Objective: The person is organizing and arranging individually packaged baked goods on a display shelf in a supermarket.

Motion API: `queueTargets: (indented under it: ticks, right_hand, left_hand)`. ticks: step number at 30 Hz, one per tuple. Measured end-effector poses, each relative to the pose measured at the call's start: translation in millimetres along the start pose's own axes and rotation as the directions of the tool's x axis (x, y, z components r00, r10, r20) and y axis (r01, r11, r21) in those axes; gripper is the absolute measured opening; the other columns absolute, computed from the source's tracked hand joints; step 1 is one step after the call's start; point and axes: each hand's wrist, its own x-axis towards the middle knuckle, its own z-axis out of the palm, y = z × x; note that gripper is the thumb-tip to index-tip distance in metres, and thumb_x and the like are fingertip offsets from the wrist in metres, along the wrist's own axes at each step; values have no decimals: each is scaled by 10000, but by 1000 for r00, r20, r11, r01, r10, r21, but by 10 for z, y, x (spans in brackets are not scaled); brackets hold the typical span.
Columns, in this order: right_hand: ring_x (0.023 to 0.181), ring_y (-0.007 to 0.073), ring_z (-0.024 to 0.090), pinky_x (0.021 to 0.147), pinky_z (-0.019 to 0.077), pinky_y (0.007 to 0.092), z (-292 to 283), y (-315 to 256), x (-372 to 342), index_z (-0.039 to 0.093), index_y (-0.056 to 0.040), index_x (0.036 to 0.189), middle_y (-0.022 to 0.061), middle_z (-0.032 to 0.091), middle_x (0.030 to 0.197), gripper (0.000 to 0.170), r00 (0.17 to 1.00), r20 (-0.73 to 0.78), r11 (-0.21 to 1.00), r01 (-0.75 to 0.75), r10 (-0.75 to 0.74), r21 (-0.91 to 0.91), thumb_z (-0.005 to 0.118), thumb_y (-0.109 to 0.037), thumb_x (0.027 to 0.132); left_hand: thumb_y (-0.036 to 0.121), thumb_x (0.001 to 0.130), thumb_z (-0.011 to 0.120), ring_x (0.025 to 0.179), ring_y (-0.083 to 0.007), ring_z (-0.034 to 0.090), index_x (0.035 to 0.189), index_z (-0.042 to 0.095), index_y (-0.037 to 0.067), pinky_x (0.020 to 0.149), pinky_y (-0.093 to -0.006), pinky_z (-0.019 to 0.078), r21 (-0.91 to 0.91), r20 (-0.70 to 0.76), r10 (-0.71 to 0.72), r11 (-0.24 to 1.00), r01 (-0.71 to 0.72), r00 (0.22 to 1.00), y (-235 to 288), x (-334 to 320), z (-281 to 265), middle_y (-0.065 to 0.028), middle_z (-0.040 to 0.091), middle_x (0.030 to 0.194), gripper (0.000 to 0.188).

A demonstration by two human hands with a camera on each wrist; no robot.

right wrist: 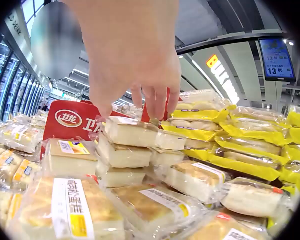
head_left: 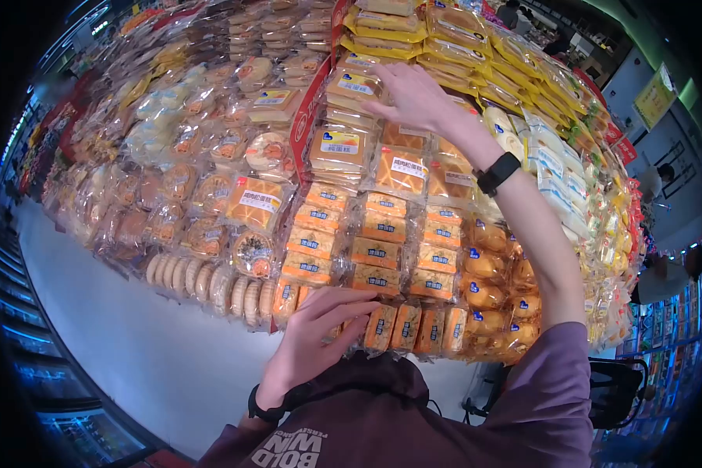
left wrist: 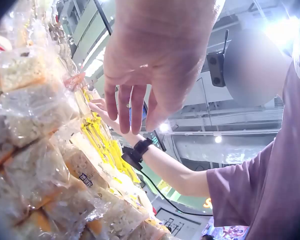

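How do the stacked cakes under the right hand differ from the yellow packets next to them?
The stacked cakes have mostly clear wrapping; the yellow packets have bright yellow on theirs. The cakes look thick and blocky, the packets flatter and longer. The right hand is at the cakes, not the packets. Both are piled in layers.

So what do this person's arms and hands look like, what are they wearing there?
The left hand and right hand are ungloved. The right sleeve is short and purple; further down is a black wristband with a dark, squarish face, plus a small black device trailing a thin black cable. A black band sits behind the left hand too.
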Motion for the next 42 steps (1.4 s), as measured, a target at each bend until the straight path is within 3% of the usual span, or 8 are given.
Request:
queueTargets:
  ticks: [9, 18, 23, 28, 34, 37, 41, 42]
  right_hand:
    - [1031, 330, 659, 905, 514, 425, 345, 51, 288, 504, 11, 1376, 228, 669, 1096, 837, 959, 105, 891, -282, 262, 356, 739, -576, 827]
    - [1185, 147, 562, 1022, 406, 334, 52, -48, 53, 526, -91, 1422, 74, 600, 1302, 607, 807, 391, -245, -311, 442, 918, 649, -460, 956]
    - [1218, 203, 575, 1053, 411, 376, -93, -449, -187, 538, -108, 1407, 83, 617, 1298, 727, 842, 356, 282, -486, 405, 827, 765, -511, 846]
    - [1233, 302, 581, 1102, 423, 470, -450, -1269, -513, 542, -94, 1378, 141, 635, 1303, 854, 964, 206, 677, -264, 167, 687, 924, -312, 646]
    - [1367, 314, 485, 1126, 404, 464, -693, -1777, -862, 512, -45, 1408, 116, 587, 1386, 963, 993, 105, 879, 4, -62, 477, 961, -186, 567]
    - [1383, 310, 470, 1122, 411, 482, -652, -1856, -1040, 481, -41, 1448, 132, 574, 1403, 993, 963, 67, 667, -229, 261, 709, 962, -153, 587]
    - [1263, 285, 597, 1075, 473, 425, -630, -1938, -1235, 511, -24, 1421, 122, 644, 1304, 847, 718, 593, -192, -565, 365, 802, 893, 14, 666]
    - [1208, 276, 637, 1043, 495, 395, -644, -1941, -1296, 563, -12, 1333, 131, 674, 1249, 720, 760, 520, -44, -548, 390, 835, 865, 52, 683]
  left_hand:
    - [-28, 848, 737, 1022, -235, 694, 1117, 759, 63, 874, -346, 540, 16, -21, 34, 999, -33, 999, -204, -132, -407, -75, 740, 1182, 284]
    - [-27, 864, 729, 1043, -248, 691, 1176, 720, 58, 905, -343, 535, -40, -32, 2, 999, -4, 999, -384, -50, -538, -84, 724, 1178, 323]
    - [27, 981, 630, 1086, -211, 693, 1268, 624, -31, 924, -317, 540, -464, -74, -286, 858, 221, 955, -454, 108, -611, -148, 685, 1234, 292]
    - [131, 1014, 628, 1129, -184, 666, 1372, 518, -41, 954, -310, 530, -912, 108, -521, 287, 292, 847, -465, 414, -714, -155, 636, 1301, 413]
    - [147, 940, 747, 1069, -126, 665, 1328, 562, -42, 904, -305, 557, -761, 126, -507, 502, 412, 852, -411, 459, -583, -88, 681, 1219, 469]
    - [116, 904, 788, 1025, -124, 684, 1311, 587, -39, 881, -287, 565, -724, 124, -531, 529, 442, 839, -419, 447, -555, -75, 708, 1159, 480]
    - [53, 884, 778, 1065, -145, 685, 1278, 632, -27, 917, -302, 559, -651, 94, -357, 685, 328, 930, -417, 464, -534, -81, 721, 1165, 428]
    - [29, 871, 777, 1072, -154, 688, 1259, 655, -20, 929, -309, 556, -636, 89, -292, 719, 280, 952, -419, 462, -522, -80, 729, 1161, 409]
